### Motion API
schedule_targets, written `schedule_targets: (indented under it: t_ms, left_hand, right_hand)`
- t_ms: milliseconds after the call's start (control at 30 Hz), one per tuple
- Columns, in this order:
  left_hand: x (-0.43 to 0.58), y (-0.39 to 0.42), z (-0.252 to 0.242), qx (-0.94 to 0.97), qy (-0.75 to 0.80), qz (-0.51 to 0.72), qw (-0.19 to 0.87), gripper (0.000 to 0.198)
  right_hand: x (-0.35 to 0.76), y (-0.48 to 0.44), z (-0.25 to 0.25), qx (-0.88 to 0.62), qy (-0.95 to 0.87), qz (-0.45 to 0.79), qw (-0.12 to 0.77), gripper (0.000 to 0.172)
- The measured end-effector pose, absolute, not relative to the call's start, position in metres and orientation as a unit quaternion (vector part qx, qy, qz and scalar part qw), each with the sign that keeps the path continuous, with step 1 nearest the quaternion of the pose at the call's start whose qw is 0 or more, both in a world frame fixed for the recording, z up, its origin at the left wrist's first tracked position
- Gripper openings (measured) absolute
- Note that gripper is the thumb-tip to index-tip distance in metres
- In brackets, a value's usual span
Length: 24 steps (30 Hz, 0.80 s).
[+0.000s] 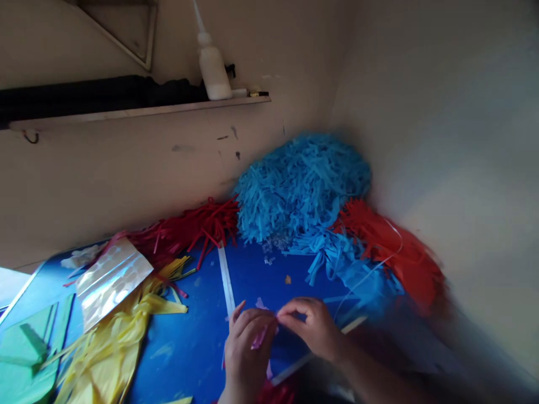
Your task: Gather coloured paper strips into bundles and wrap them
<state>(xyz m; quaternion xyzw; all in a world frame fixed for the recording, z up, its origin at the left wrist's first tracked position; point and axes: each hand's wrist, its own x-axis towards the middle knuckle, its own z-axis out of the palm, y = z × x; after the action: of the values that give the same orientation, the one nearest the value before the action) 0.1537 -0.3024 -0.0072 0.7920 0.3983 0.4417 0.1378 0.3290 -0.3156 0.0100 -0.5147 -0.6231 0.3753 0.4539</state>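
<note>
Near the front middle, my left hand (248,345) is closed around a crinkled pink-purple paper strip (258,339), parts of which show between and behind the fingers. My right hand (315,326) makes a pinch with thumb and forefinger, its tips meeting the left fingers at the strip's edge. The exact bit between those tips is very small. Both hands are just above the blue table (181,342). Red fringed paper (275,393) lies below the hands at the bottom edge, partly hidden.
Blue fringed paper (303,185) is heaped in the corner, flanked by dark red fringe (185,230) and orange-red fringe (396,247). Leftward lie yellow strips (109,353), a shiny sheet (113,280) and green paper (25,348). A white bottle (214,70) stands on the wall shelf (138,110).
</note>
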Motion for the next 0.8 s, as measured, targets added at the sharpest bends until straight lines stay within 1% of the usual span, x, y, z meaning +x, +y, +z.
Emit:
schedule_targets:
  t_ms: [100, 233, 533, 600, 667, 700, 800]
  left_hand:
    - [0.157, -0.301, -0.012, 0.782, 0.393, 0.46, 0.149, 0.01]
    - [0.162, -0.301, -0.019, 0.768, 0.386, 0.489, 0.148, 0.015]
    - [0.161, -0.299, -0.021, 0.793, 0.365, 0.465, 0.148, 0.019]
    - [0.161, -0.296, -0.018, 0.793, 0.372, 0.459, 0.149, 0.014]
    - [0.163, -0.293, -0.016, 0.786, 0.39, 0.449, 0.168, 0.004]
    - [0.163, -0.293, -0.016, 0.781, 0.401, 0.442, 0.183, 0.004]
    - [0.163, -0.298, -0.024, 0.748, 0.447, 0.427, 0.241, 0.026]
  right_hand:
    - [0.331, -0.314, 0.012, -0.514, -0.625, 0.367, 0.46, 0.009]
    - [0.335, -0.313, 0.013, -0.516, -0.626, 0.357, 0.463, 0.008]
    - [0.34, -0.313, 0.006, -0.521, -0.626, 0.356, 0.458, 0.011]
    - [0.337, -0.313, 0.006, -0.518, -0.633, 0.352, 0.456, 0.01]
    - [0.331, -0.316, 0.004, -0.516, -0.641, 0.338, 0.457, 0.01]
    - [0.329, -0.317, 0.003, -0.511, -0.648, 0.329, 0.459, 0.011]
    - [0.342, -0.31, 0.002, -0.482, -0.687, 0.294, 0.458, 0.008]
